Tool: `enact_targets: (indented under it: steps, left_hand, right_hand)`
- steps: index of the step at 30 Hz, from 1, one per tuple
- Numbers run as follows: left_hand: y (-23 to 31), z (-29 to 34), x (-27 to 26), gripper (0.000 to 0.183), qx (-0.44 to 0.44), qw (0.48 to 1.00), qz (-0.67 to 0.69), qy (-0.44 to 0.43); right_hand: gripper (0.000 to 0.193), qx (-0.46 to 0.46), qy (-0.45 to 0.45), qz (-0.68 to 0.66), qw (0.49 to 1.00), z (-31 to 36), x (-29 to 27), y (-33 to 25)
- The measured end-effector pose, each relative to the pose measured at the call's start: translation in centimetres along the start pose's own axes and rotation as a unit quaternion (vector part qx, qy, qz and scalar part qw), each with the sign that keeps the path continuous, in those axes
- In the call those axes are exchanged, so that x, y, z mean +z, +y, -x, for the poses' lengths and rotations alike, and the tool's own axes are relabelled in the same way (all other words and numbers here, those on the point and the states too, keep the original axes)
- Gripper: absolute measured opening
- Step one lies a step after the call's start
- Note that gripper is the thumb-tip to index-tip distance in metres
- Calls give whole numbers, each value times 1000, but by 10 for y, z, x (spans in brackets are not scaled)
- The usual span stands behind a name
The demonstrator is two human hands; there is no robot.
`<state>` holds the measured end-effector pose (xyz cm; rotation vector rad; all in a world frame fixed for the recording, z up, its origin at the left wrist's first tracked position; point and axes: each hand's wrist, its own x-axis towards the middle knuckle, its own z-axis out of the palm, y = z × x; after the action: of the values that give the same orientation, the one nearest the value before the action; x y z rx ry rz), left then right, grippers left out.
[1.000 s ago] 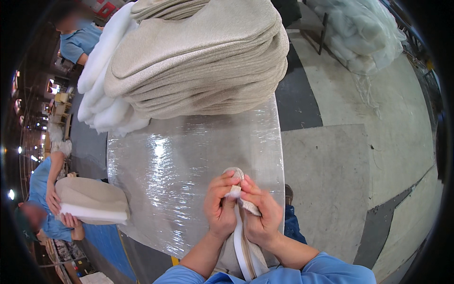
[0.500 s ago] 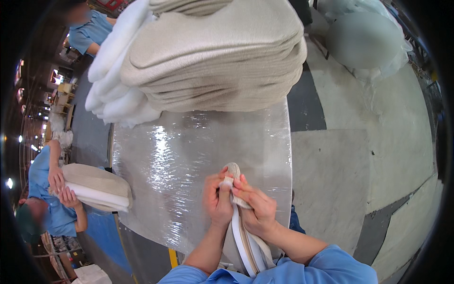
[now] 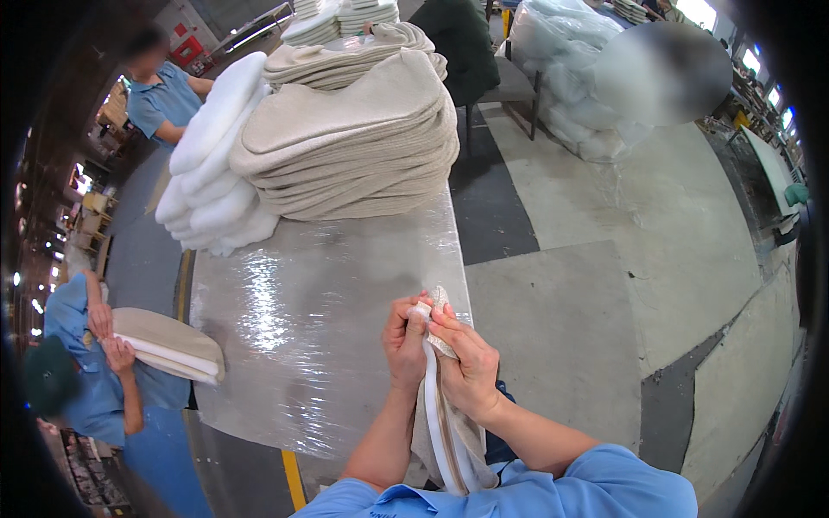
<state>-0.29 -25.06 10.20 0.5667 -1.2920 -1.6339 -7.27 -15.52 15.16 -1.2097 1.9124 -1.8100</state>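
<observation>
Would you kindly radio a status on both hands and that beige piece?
Left hand and right hand both gripping beige piece near far end. White strip runs down it toward blue shirt. Beige stack farther up table, apart from hands.

- Two bare hands, lower middle: left hand (image 3: 402, 347), right hand (image 3: 469, 364)
- One beige fabric cover (image 3: 466, 442) between them
- One film-covered table (image 3: 345, 259), middle
- Two blue-shirted co-workers (image 3: 161, 102), upper and lower left
- One beige cushion (image 3: 177, 332), lower left
- Two beige fabric stacks (image 3: 354, 151), upper middle, layers too tight to count
- One white padding pile (image 3: 220, 177), upper left, layers uncountable
</observation>
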Motion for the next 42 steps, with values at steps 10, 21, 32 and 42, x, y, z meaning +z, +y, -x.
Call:
enact_targets:
  steps: [10,21,32,42]
  left_hand:
    - [-8,24,-4,13,42,997,-57,9]
    - [-1,20,-6,19,20,995,-94,6]
    - [4,32,-2,20,69,965,-248,50]
    - [9,33,-5,21,82,970,-218,71]
  right_hand:
    - [42,-18,-77,12,997,30,-20,16]
    - [72,219,21,-396,891,-40,-2,83]
    - [74,91,-225,-341,908,-57,20,96]
    - [71,71,-405,-248,877,-86,17,92]
